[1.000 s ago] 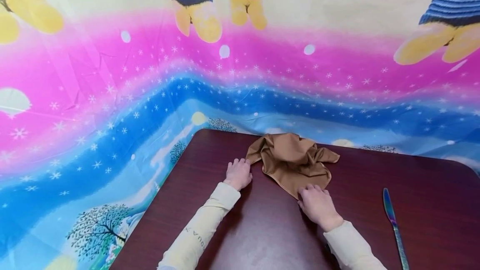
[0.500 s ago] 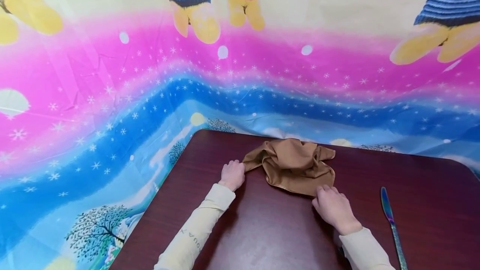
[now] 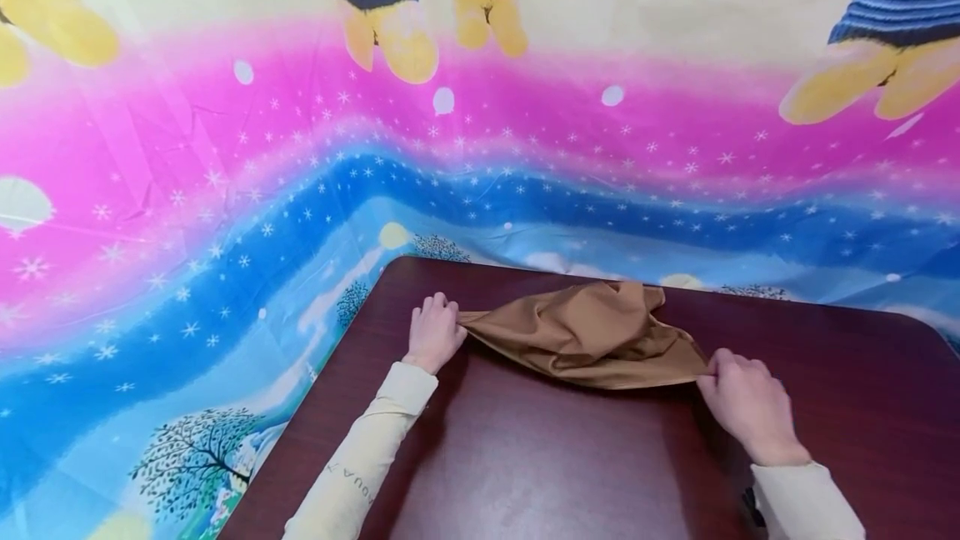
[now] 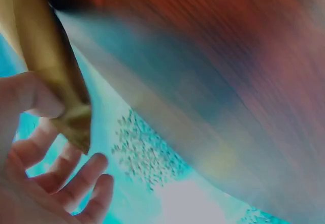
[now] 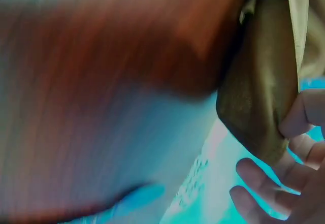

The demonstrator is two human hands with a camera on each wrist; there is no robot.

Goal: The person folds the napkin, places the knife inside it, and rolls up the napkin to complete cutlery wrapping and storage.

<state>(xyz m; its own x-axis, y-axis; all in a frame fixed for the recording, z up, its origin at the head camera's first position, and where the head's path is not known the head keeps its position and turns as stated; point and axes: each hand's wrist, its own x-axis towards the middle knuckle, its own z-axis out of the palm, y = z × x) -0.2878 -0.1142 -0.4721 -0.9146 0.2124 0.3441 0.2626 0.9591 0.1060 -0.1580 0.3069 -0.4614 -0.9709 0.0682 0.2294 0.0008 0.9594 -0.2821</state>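
Observation:
A brown cloth (image 3: pixel 592 332) is stretched between both hands above the table's far part, its front edge drawn into a sagging curve and its middle still bunched in folds. The left hand (image 3: pixel 437 332) pinches one corner; in the left wrist view the thumb (image 4: pixel 45 99) presses that corner against the index finger while the other fingers are loosely bent. On the other side, the right hand (image 3: pixel 750 402) pinches the opposite corner. The right wrist view has the cloth (image 5: pixel 261 82) hanging from its thumb and forefinger, the remaining fingers spread below.
The dark reddish-brown table (image 3: pixel 510 473) has rounded far corners. Behind it hangs a printed backdrop (image 3: pixel 525 132) in pink and blue with bears and snowflakes. A blue blade-like tip (image 5: pixel 137 201) shows low in the right wrist view; the knife is hidden behind the right arm in the head view.
Both hands have moved apart, left hand leftward and up, right hand rightward, pulling the cloth's front edge wider. The right arm now covers the knife seen earlier.

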